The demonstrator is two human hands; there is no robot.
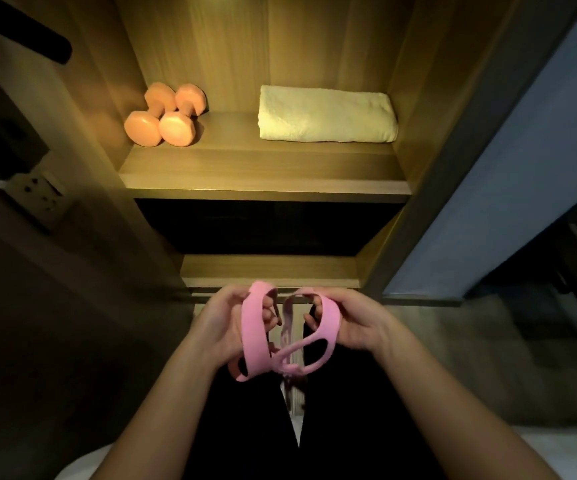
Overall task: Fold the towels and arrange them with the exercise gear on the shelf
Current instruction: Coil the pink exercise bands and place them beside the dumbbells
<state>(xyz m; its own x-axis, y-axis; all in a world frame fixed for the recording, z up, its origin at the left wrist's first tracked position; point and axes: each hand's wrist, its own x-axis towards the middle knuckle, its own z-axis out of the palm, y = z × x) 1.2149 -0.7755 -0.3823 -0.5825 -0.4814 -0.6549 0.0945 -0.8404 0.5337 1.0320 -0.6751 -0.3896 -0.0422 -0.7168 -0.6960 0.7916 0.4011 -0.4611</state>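
A pink resistance band [256, 337] hangs twisted between my two hands, low in front of the wooden shelf [263, 174]. My left hand [223, 322] has its fingers curled through the left loop. My right hand [353, 322] grips the right loop. On the lit shelf board, a folded cream towel [327, 114] lies at the right. Two orange dumbbells [164, 114] lie side by side at the left.
A lower shelf board [269, 271] sits just beyond my hands, with a dark gap above it. A wall socket [36, 190] is mounted at the left. A blue-grey panel [508, 188] stands to the right of the shelf frame.
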